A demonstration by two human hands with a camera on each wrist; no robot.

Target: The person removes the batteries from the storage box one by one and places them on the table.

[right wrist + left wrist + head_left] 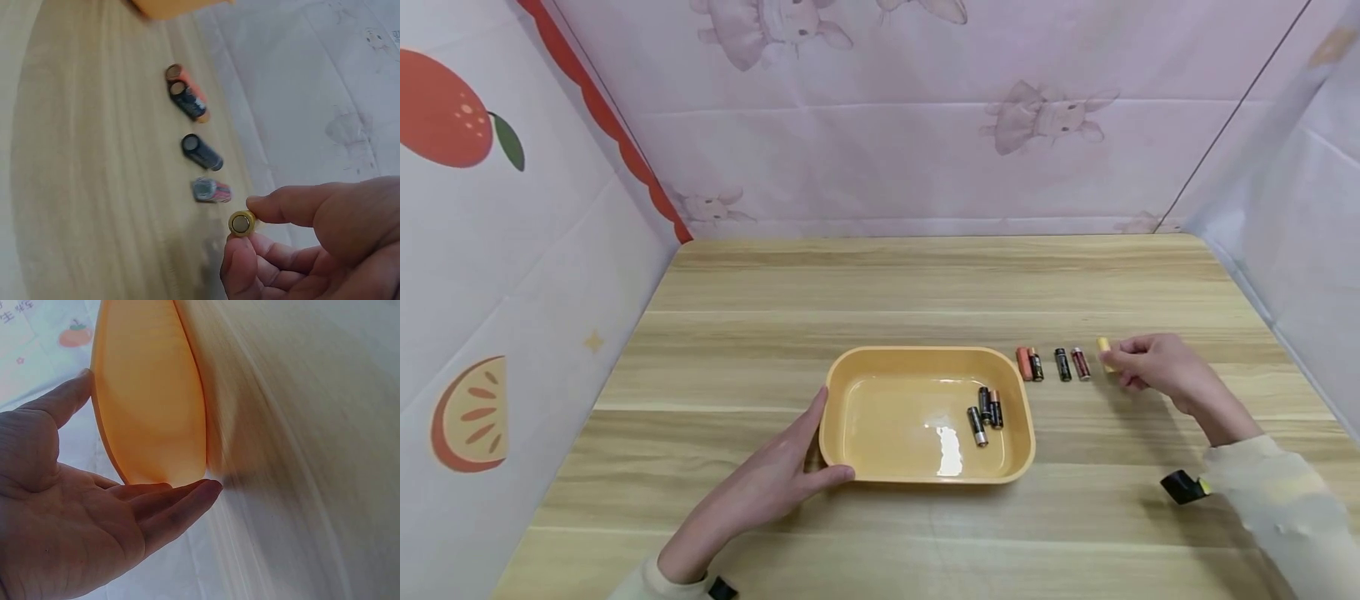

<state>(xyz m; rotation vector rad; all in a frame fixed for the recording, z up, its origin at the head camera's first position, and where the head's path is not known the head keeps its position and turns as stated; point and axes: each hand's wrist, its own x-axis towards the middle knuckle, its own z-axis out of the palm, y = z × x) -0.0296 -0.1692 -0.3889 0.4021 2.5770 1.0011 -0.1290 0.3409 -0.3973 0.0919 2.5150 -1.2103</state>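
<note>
My right hand (1153, 367) pinches a yellow battery (1103, 347) between thumb and index finger, at the right end of a row of batteries. In the right wrist view the flat end of this yellow battery (242, 223) faces the camera. Nearest to it on the table lies a dark red battery (1080, 364), then a black one (1063, 365). My left hand (775, 482) rests on the left end of a yellow-orange tray (880, 477), its thumb at the near corner and its fairly straight fingers along the outer wall. Three dark batteries (977, 427) lie inside, toward the tray's right.
An orange battery (1024, 364) and a black-and-copper battery (1036, 365) lie side by side, close to the tray's right end. The wooden tabletop (925, 283) meets a pink printed sheet (895, 167) at the back. White sheets (580, 250) hang on both sides.
</note>
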